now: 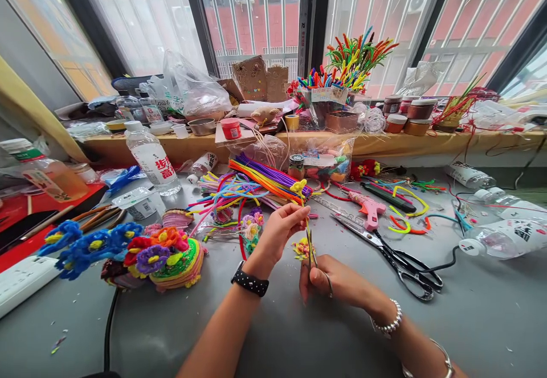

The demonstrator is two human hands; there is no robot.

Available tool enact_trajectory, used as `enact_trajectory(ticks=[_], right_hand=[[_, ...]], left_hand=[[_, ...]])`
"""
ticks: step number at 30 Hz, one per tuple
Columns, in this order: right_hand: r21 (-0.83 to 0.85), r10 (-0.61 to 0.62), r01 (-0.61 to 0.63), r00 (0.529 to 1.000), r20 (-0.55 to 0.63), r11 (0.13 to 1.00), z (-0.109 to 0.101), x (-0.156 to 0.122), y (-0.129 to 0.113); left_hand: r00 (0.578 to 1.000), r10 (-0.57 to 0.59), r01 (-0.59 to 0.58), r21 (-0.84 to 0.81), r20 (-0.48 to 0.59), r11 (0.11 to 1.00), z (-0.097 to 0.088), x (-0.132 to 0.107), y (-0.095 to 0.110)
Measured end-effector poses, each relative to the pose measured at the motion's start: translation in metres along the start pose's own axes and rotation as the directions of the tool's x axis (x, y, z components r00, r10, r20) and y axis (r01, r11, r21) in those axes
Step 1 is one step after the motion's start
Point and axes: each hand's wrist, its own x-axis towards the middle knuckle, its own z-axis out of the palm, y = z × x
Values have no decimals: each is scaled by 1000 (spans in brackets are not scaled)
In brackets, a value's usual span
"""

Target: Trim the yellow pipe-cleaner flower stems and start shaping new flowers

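My left hand (282, 227), with a dotted black watch band at the wrist, pinches a yellow pipe-cleaner flower (298, 187) by its stem. The flower's head points up above the fingertips. In my right hand (327, 278) is a small pair of scissors (310, 247), its blades pointing up at the lower stem just below the left fingers. Whether the blades touch the stem I cannot tell. Beneath them on the table lies a small heap of yellow and pink fuzz clippings (302, 248).
Large black-handled scissors (395, 258) and a pink glue gun (368, 207) lie to the right, near several plastic bottles (508, 238). Bundled pipe cleaners (269, 181) lie behind my hands. Finished fuzzy flowers (152, 258) stand left, beside a white power strip (28, 284).
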Motion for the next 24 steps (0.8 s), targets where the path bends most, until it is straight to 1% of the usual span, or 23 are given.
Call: enact_trajectory(ticks=[4, 9, 13, 18, 22, 24], right_hand=[[-24, -31, 31, 999, -21, 999, 0, 1, -2], [-27, 42, -43, 999, -19, 999, 0, 1, -2], [-15, 65, -65, 998, -28, 998, 1, 0, 4], [50, 120, -116, 989, -88, 992, 3, 1, 10], [124, 159, -146, 982, -101, 982, 4, 3, 12], [133, 167, -153, 981, -103, 979, 3, 3, 13]], left_hand=[[1000, 15, -15, -2, -7, 1000, 1, 0, -1], [999, 28, -28, 9, -25, 1000, 0, 0, -1], [999, 37, -37, 15, -35, 999, 0, 0, 0], [995, 47, -48, -1, -84, 999, 0, 0, 2], [992, 69, -72, -20, -110, 997, 1, 0, 2], [991, 73, -76, -28, -116, 997, 2, -1, 2]])
